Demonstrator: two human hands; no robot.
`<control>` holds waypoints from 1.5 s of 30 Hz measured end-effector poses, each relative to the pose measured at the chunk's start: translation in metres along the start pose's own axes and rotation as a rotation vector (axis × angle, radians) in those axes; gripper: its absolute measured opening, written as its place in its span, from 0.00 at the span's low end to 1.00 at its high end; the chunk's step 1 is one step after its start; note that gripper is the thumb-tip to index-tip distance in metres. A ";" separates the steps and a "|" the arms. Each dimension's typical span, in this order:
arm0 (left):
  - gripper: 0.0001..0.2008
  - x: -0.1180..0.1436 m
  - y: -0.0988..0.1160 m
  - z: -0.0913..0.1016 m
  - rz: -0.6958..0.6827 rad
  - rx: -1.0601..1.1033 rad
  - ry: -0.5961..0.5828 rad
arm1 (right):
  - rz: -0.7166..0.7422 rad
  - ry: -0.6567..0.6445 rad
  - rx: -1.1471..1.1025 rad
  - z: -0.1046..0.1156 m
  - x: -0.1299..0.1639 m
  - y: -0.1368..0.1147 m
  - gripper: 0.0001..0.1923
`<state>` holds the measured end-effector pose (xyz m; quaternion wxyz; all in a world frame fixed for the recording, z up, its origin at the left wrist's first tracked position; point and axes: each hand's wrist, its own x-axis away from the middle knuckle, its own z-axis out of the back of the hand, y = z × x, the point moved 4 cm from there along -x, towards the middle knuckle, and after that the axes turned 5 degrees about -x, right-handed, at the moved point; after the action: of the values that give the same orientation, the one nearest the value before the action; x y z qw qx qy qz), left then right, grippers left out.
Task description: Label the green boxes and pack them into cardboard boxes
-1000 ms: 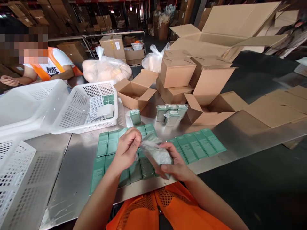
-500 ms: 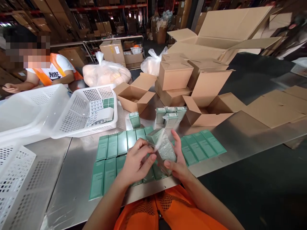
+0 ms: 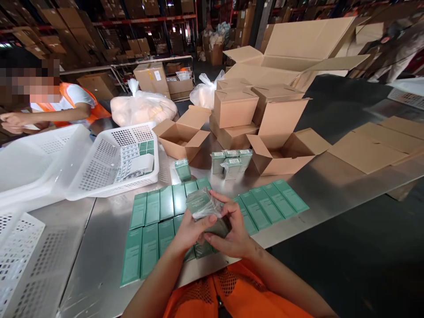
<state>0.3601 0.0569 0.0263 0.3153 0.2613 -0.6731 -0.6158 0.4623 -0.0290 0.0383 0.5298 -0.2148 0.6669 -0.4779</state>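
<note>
We hold a green carton in a clear plastic sleeve (image 3: 202, 205) low in the centre of the frame, above the steel surface (image 3: 334, 190). Our left hand (image 3: 192, 229) pinches its near end, fingers curled; our right hand (image 3: 232, 229) wraps the far side. Flat green cartons (image 3: 155, 221) lie in rows beneath. The sleeve's open end seems uppermost, though blurred.

White baskets (image 3: 109, 174), cardboard boxes (image 3: 233, 108)
</note>
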 end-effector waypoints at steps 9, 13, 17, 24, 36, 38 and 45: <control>0.28 0.007 0.000 -0.011 -0.043 -0.034 0.083 | -0.039 0.289 0.084 0.005 -0.003 0.000 0.25; 0.24 0.013 0.010 -0.004 -0.160 -0.192 -0.012 | -0.301 0.134 -0.112 0.018 -0.009 0.008 0.32; 0.27 0.023 0.014 -0.003 -0.355 -0.436 -0.108 | -0.687 0.044 -0.410 0.022 -0.012 0.010 0.24; 0.18 0.063 0.028 -0.031 -0.863 -0.697 -0.133 | -0.696 0.390 -0.407 0.038 -0.055 0.022 0.33; 0.17 0.015 0.007 0.019 -0.191 -0.785 -0.119 | -0.185 -0.109 0.777 0.034 -0.109 0.085 0.20; 0.27 -0.001 0.005 0.017 -0.159 -1.095 -0.073 | -0.215 -0.119 0.844 0.030 -0.105 0.095 0.21; 0.28 -0.024 -0.021 -0.001 -0.073 -1.379 -0.241 | -0.294 -0.328 0.998 0.030 -0.082 0.116 0.19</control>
<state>0.3756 0.0718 0.0029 0.3113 -0.0460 -0.1501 -0.9373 0.5440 0.0760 -0.0203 0.5919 -0.1000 0.2308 -0.7657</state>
